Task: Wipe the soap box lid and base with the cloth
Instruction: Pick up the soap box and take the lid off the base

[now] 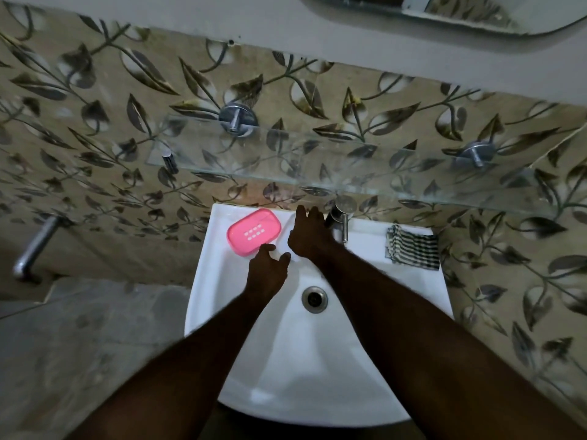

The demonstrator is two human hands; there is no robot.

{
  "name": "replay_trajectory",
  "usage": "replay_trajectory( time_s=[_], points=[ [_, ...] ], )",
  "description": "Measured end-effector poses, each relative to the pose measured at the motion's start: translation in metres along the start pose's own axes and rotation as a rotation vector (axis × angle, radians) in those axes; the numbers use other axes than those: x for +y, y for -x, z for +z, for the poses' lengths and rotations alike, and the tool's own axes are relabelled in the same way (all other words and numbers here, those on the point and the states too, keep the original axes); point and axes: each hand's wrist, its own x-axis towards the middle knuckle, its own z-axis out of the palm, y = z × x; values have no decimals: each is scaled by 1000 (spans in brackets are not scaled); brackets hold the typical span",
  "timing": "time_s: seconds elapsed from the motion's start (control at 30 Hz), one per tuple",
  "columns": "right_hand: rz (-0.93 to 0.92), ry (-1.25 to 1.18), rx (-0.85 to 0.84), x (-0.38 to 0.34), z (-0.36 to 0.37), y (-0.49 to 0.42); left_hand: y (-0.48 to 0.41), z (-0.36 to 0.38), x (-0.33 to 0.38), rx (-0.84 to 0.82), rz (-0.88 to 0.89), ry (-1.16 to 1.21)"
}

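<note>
A pink soap box lies on the back left corner of the white sink, its slotted face up. A folded dark-and-white striped cloth rests on the sink's back right ledge. My left hand hovers just in front of the soap box, fingers spread and relaxed, holding nothing. My right hand reaches over the sink's back edge between the soap box and the tap, fingers straight, empty. Both hands are apart from the cloth.
A chrome tap stands at the sink's back centre, right beside my right hand. The drain sits mid-basin. A glass shelf on chrome pegs juts from the leaf-patterned wall above. A chrome pipe sticks out at left.
</note>
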Motion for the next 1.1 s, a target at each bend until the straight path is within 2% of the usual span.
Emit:
replay_trajectory(
  time_s=[0.17, 0.37, 0.53, 0.63, 0.77, 0.87, 1.0, 1.1],
  points=[
    [3, -77, -75, 1, -4, -4, -5, 6, -4, 6, -102, 299],
    [-4, -130, -19, 7, -1, 9, -5, -1, -13, 36, -155, 437],
    [-96, -437, 101, 12, 4, 39, 8, -22, -23, 48, -160, 488],
    [-91, -728, 203, 15, 4, 64, 20, -38, -24, 29, -124, 488],
    [-73, -915, 277, 19, -2, 84, 34, -57, -23, -24, -52, 467],
    [-44, -931, 254, 20, -6, 93, 43, -67, -21, -30, 13, 419],
    [-63, -828, 251, 19, -11, 100, 52, -71, -16, 18, 115, 365],
    [-37, -882, 229, 18, -16, 111, 56, -70, -11, 44, 179, 376]
  ],
)
